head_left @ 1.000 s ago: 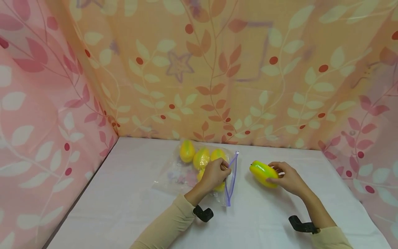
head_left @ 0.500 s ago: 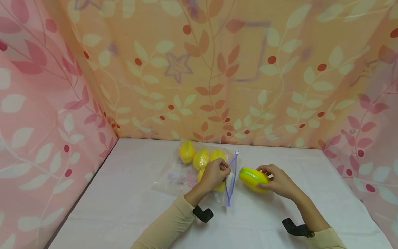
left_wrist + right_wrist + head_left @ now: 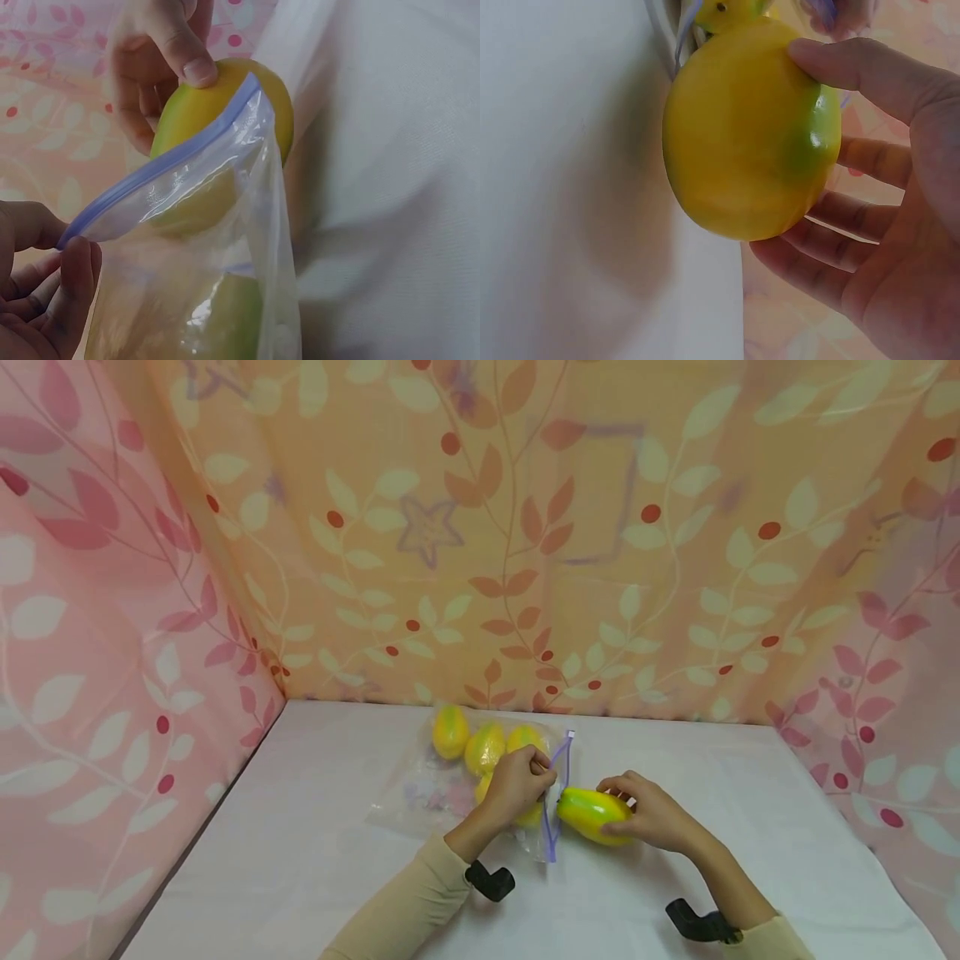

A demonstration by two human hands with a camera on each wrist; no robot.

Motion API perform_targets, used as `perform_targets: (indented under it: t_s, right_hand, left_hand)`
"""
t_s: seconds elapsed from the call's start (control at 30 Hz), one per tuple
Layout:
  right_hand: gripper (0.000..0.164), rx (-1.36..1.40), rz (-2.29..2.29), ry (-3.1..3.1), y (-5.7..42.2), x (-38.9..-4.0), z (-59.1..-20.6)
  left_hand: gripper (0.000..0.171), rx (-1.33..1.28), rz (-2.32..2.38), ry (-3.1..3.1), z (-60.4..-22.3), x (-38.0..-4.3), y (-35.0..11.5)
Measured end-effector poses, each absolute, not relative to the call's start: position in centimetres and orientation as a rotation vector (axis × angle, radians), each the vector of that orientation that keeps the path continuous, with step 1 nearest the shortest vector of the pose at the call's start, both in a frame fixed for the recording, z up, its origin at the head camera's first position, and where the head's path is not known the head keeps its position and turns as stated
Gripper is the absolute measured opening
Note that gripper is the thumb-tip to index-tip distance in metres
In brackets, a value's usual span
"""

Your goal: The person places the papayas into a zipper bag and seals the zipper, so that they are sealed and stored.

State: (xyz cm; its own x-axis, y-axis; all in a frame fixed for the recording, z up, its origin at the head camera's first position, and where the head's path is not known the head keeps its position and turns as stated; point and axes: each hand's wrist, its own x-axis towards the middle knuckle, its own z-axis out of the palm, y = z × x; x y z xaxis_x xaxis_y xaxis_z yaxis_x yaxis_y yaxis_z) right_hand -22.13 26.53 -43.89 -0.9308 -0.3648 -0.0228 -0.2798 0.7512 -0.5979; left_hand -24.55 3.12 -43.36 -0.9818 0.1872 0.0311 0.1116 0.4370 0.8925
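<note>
A glossy yellow-green oval fruit (image 3: 591,817), like a mango or a papaya, is gripped between the thumb and fingers of my right hand (image 3: 654,814). Its tip is at the mouth of a clear zip bag (image 3: 408,793). My left hand (image 3: 513,783) pinches the bag's purple zip edge (image 3: 161,169) between thumb and finger, lifting it so the mouth gapes. In the left wrist view the fruit (image 3: 217,94) is partly behind the raised edge. Several similar fruits (image 3: 485,748) lie in the bag, some hidden by my left hand.
The bag lies on a white-covered table (image 3: 300,860). An orange patterned cloth (image 3: 360,568) hangs behind the table's back edge, with pink cloth (image 3: 90,693) at the left side and more at the right. A black wrist mount (image 3: 491,882) sits on my left wrist.
My right hand has carried the fruit leftward and slightly nearer, from well right of the bag to its mouth. My left hand has kept its pinch on the bag edge.
</note>
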Motion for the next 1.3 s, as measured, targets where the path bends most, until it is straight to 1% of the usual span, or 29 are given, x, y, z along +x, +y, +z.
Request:
perform_targets:
  t_s: [0.23,0.6,0.9,1.1,1.23,1.3]
  right_hand:
    - [0.048,-0.609,-0.880,2.807,25.3,-22.1,-44.0]
    - [0.045,-0.679,-0.925,2.797,23.3,-22.6,-44.7]
    - [0.046,-0.626,-1.049,2.749,22.4,-22.6,-45.2]
    - [0.051,-0.697,-1.213,2.619,23.2,-22.6,-45.6]
    - [0.054,-0.598,-1.368,2.454,24.1,-22.7,-46.1]
    - [0.053,-0.531,-1.416,2.404,24.5,-22.7,-46.4]
  left_hand:
    - [0.010,0.246,1.597,2.595,-43.1,-24.6,3.3]
    - [0.010,0.326,1.634,2.633,-43.6,-24.6,3.3]
    - [0.010,0.319,1.671,2.588,-43.7,-24.6,3.3]
    - [0.009,0.324,1.650,2.614,-43.6,-24.6,3.3]
    - [0.010,0.292,1.659,2.578,-43.5,-24.6,3.2]
    - [0.010,0.280,1.666,2.562,-43.5,-24.5,3.3]
